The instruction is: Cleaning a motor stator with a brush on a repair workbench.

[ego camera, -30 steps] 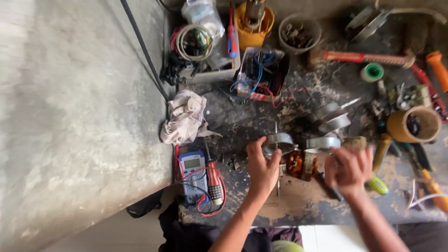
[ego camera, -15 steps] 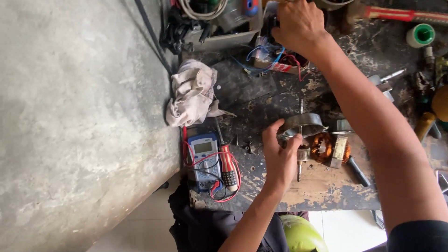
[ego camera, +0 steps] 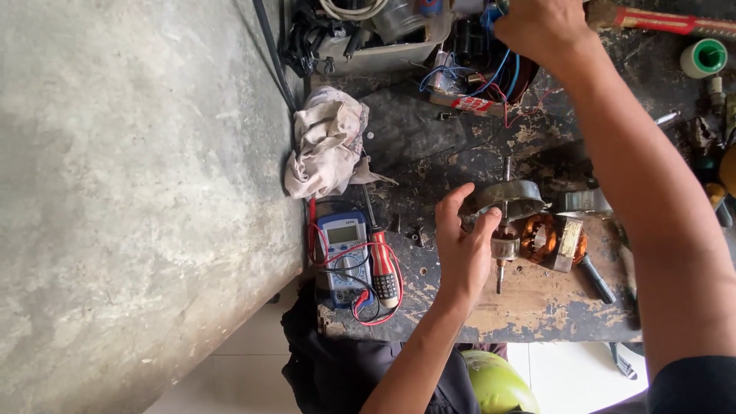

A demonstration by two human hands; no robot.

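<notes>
My left hand (ego camera: 462, 249) grips a small electric motor's rotor and shaft (ego camera: 502, 249) at the front of the dark, worn workbench (ego camera: 429, 146). Its thumb is raised toward a grey metal end cap (ego camera: 515, 196) on the shaft. A copper-wound stator (ego camera: 549, 238) lies just right of the rotor. My right hand (ego camera: 540, 29) reaches to the bench's far edge. Its fingers are curled over a tangle of blue and red wires (ego camera: 491, 73) in a box; what it grasps is hidden.
A blue-grey multimeter (ego camera: 344, 253) with red leads and a red-handled screwdriver (ego camera: 382, 264) lie front left. A dirty white rag (ego camera: 326, 149) sits behind them. A green tape roll (ego camera: 703, 57) and loose tools lie at right. A concrete wall (ego camera: 130, 199) borders the left.
A second ago both hands were at the motor. My right hand has since reached up to the wire box at the far edge. My left hand stays on the rotor, thumb now lifted.
</notes>
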